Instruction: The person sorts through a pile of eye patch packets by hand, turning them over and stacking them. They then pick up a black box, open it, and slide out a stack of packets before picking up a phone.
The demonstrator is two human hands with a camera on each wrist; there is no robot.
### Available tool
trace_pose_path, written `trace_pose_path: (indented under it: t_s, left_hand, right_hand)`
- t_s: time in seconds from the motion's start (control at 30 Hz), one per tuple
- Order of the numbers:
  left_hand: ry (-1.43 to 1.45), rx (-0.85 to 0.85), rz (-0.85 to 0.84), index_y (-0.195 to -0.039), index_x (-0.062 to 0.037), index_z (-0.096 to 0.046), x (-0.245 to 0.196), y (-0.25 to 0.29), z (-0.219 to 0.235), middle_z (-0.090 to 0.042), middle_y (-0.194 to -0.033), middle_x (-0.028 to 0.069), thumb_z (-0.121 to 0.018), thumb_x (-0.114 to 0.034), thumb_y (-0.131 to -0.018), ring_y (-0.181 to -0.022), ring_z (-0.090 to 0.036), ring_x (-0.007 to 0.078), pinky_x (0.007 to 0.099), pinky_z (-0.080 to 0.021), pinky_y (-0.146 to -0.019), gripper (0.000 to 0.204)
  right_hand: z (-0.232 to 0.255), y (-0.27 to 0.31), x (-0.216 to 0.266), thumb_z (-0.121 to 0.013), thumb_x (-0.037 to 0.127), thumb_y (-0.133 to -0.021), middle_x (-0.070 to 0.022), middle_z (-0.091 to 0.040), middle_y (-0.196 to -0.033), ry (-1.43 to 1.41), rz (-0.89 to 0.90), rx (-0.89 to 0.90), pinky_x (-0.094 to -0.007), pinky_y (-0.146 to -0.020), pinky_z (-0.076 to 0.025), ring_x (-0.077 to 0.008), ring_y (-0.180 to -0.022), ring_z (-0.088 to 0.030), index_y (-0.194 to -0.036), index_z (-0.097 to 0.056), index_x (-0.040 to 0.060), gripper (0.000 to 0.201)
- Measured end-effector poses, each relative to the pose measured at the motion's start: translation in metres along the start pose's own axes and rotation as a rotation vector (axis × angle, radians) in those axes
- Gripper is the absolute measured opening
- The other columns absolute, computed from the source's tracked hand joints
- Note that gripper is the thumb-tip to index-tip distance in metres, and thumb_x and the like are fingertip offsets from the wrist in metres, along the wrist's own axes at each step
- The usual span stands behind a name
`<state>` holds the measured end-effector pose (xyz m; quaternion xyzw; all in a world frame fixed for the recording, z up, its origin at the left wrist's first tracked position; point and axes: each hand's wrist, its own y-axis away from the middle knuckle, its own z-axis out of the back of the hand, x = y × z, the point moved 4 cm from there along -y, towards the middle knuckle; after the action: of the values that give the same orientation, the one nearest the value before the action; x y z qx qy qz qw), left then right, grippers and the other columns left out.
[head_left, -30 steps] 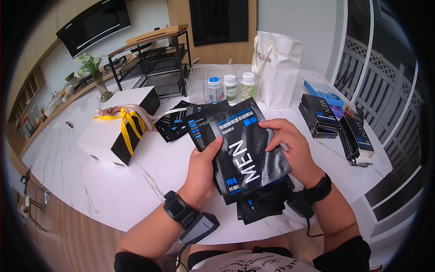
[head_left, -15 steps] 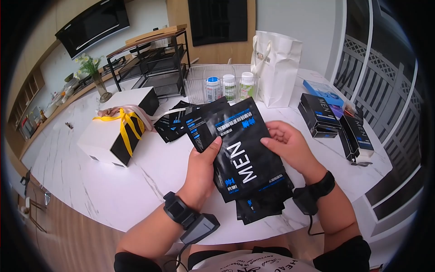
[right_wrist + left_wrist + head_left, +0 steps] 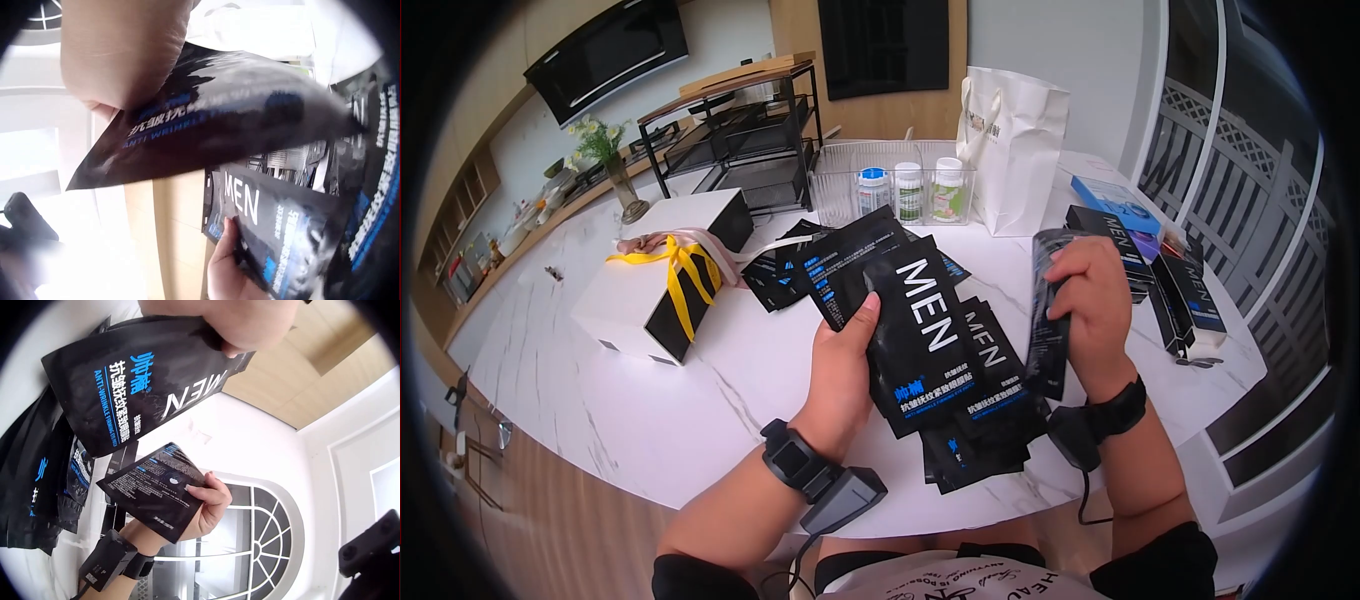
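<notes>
My left hand (image 3: 843, 372) grips a few black sachets (image 3: 912, 335) lettered MEN, thumb on the front one. Off to the right, my right hand (image 3: 1095, 305) pinches one sachet (image 3: 1048, 335), turned nearly edge-on in the head view. The left wrist view shows the printed back of that sachet (image 3: 156, 494), held by the right hand (image 3: 214, 503). Beneath and between the hands, more black sachets (image 3: 975, 455) lie piled on the white table (image 3: 770, 430).
Behind are black sachets (image 3: 775, 278), a white box with yellow ribbon (image 3: 640, 290), a clear organizer (image 3: 830, 190) with bottles, a white paper bag (image 3: 1012, 150) and a black rack (image 3: 750, 150). Black MEN boxes (image 3: 1190, 295) lie at the right.
My right hand has moved right and up with one sachet, away from those in my left hand. The front sachet in my left hand is now a different one, its lettering turned the other way.
</notes>
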<state>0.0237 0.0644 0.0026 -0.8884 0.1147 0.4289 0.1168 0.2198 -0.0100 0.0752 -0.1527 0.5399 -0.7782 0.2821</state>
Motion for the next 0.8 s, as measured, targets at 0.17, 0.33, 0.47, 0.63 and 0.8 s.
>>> trace_pose_path:
  t_s: [0.17, 0.33, 0.47, 0.63, 0.8]
  left_hand:
    - [-0.001, -0.042, -0.007, -0.109, -0.0008, -0.05, -0.003, 0.001, -0.001, -0.06, -0.101, 0.009, -0.048, -0.017, -0.09, -0.088, -0.059, 0.0171, 0.0287, -0.048, -0.078, 0.026]
    - [0.014, -0.09, -0.121, -0.109, 0.0001, -0.05, -0.008, 0.001, 0.002, -0.059, -0.103, 0.0093, -0.047, -0.017, -0.09, -0.09, -0.058, 0.0178, 0.0288, -0.047, -0.079, 0.026]
    - [-0.001, -0.171, -0.241, -0.108, 0.0006, -0.049, -0.013, -0.001, 0.008, -0.058, -0.103, 0.0093, -0.047, -0.017, -0.09, -0.09, -0.058, 0.018, 0.0283, -0.047, -0.079, 0.026]
    - [0.027, -0.154, -0.196, -0.108, -0.0001, -0.05, -0.011, -0.004, 0.012, -0.059, -0.102, 0.0089, -0.05, -0.016, -0.088, -0.089, -0.058, 0.0171, 0.0277, -0.047, -0.079, 0.026]
    - [0.006, -0.093, -0.062, -0.107, -0.0001, -0.051, -0.006, -0.002, 0.005, -0.06, -0.098, 0.0099, -0.051, -0.012, -0.087, -0.084, -0.061, 0.0177, 0.0279, -0.049, -0.074, 0.023]
  right_hand:
    - [-0.027, 0.006, 0.01, -0.055, 0.002, -0.061, -0.0064, -0.056, -0.087, -0.002, 0.108, 0.326, -0.0444, -0.089, -0.038, -0.0263, -0.094, -0.054, -0.055, -0.047, 0.0068, 0.011]
    - [-0.065, 0.033, 0.01, -0.054, -0.001, -0.066, -0.0092, -0.055, -0.095, -0.17, 0.015, 0.447, -0.0414, -0.09, -0.038, -0.0283, -0.099, -0.051, -0.058, -0.046, 0.006, 0.014]
    - [-0.089, 0.054, 0.009, -0.052, -0.002, -0.07, -0.0102, -0.052, -0.101, -0.303, -0.162, 0.712, -0.0366, -0.083, -0.04, -0.0294, -0.101, -0.048, -0.074, -0.051, 0.0054, 0.008]
    - [-0.091, 0.057, -0.004, -0.042, -0.005, -0.076, -0.0144, -0.052, -0.099, -0.5, -0.492, 0.559, -0.034, -0.085, -0.041, -0.0311, -0.097, -0.05, -0.099, -0.051, 0.0004, 0.025]
    - [-0.069, 0.037, -0.003, -0.04, -0.007, -0.078, -0.0145, -0.053, -0.102, -0.552, -0.552, 0.331, -0.0303, -0.086, -0.04, -0.0275, -0.095, -0.053, -0.11, -0.048, 0.0007, 0.034]
